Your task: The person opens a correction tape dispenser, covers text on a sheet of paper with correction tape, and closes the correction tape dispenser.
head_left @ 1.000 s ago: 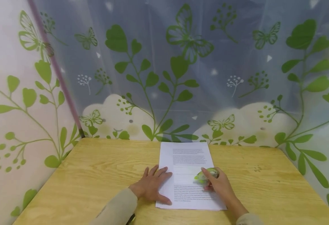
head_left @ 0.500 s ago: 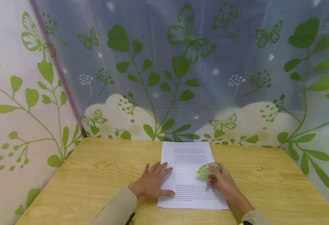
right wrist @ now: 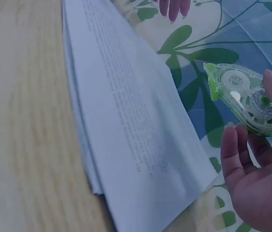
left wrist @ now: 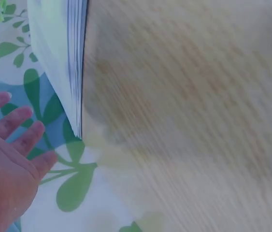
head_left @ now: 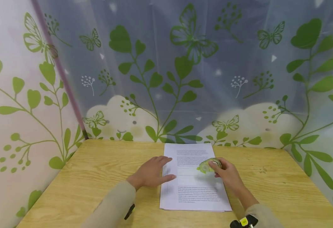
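Note:
A stack of printed sheets (head_left: 170,199) lies on the wooden table, a pale band with faint lines across its middle between blocks of text. Over the right half of that band, my right hand (head_left: 232,177) pinches a clear green correction tape dispenser (head_left: 205,166) between thumb and fingers. In the right wrist view the dispenser (right wrist: 239,94) shows its inner reels, and its green tip stands apart from the paper. My left hand (head_left: 150,172) hovers at the stack's left edge with fingers extended. The left wrist view shows that hand (left wrist: 10,169) raised beside the pages, holding nothing.
The wooden table (head_left: 106,177) extends on both sides of the stack. Behind and beside it hang printed curtains (head_left: 143,79) with green leaves and butterflies. A dark strap device (head_left: 243,221) sits on the right wrist.
My left hand has lifted from its flat rest on the paper, its thumb moving up the page. My right hand has raised the correction tape dispenser off the sheet and slightly away from me.

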`<state>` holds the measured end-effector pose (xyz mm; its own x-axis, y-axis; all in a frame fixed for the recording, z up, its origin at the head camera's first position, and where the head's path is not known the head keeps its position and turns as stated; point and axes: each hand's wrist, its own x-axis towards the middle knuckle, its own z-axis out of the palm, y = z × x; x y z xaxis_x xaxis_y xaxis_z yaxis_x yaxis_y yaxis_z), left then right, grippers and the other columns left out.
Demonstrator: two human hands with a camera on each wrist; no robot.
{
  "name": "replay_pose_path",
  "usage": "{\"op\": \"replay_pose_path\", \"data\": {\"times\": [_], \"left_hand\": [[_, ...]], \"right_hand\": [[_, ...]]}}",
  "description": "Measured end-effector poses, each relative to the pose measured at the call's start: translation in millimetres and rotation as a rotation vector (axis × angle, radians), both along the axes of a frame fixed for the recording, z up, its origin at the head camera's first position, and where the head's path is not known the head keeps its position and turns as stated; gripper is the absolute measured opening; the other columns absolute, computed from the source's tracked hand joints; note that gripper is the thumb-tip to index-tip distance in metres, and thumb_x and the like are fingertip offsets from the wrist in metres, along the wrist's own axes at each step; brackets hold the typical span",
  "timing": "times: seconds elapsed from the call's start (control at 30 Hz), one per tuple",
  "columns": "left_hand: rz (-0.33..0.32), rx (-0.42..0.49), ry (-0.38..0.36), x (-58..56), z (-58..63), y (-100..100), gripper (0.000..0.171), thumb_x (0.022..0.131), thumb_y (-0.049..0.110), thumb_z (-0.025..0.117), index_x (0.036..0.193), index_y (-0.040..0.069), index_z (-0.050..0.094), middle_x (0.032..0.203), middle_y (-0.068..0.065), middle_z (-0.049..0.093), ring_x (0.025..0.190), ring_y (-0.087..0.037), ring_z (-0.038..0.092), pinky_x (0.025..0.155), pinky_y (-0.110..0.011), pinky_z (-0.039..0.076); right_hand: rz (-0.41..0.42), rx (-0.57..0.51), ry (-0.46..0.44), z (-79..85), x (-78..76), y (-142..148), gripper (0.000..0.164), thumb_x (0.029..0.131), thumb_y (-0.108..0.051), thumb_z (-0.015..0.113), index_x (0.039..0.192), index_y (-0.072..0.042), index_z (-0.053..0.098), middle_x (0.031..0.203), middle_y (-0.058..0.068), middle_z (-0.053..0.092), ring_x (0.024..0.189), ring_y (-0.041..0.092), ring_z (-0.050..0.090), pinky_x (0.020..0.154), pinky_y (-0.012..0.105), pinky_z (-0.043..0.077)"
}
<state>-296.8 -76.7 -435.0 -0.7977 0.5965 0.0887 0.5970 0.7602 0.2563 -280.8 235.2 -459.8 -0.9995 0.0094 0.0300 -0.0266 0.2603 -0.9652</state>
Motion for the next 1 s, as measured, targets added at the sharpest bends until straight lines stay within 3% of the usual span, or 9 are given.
{"op": "replay_pose_path", "data": {"times": [0.33, 0.77, 1.0], "left_hand": [[0.023, 0.044, -0.015, -4.7, 4.7, 6.8, 0.074, 0.089, 0.063, 0.051, 0.144, 0.014, 0.043, 0.142, -0.008, 0.046, 0.129, -0.026, 0.044, 0.102, -0.043, 0.038], [0.024, 0.182, -0.150, -5.7, 7.1, 18.9, 0.083, 0.081, 0.065, 0.060, 0.145, 0.015, 0.042, 0.144, -0.001, 0.045, 0.121, -0.020, 0.051, 0.098, -0.039, 0.041], [0.008, 0.328, -0.223, -5.1, 2.3, 39.3, 0.075, 0.080, 0.055, 0.070, 0.137, 0.010, 0.051, 0.128, -0.002, 0.058, 0.112, -0.019, 0.056, 0.092, -0.036, 0.045]], "right_hand": [[0.047, 0.081, 0.078, 19.4, -2.1, -2.2, 0.050, 0.087, -0.040, 0.068, 0.117, -0.001, 0.060, 0.100, 0.012, 0.063, 0.091, 0.026, 0.062, 0.077, 0.036, 0.054], [0.222, 0.131, 0.134, 38.5, -0.8, -0.7, 0.041, 0.090, -0.034, 0.066, 0.116, -0.002, 0.061, 0.099, 0.013, 0.065, 0.091, 0.039, 0.062, 0.074, 0.045, 0.054], [0.264, 0.142, 0.152, 42.3, 1.7, -2.8, 0.035, 0.091, -0.032, 0.066, 0.112, -0.003, 0.062, 0.096, 0.011, 0.065, 0.087, 0.037, 0.062, 0.072, 0.044, 0.054]]}}
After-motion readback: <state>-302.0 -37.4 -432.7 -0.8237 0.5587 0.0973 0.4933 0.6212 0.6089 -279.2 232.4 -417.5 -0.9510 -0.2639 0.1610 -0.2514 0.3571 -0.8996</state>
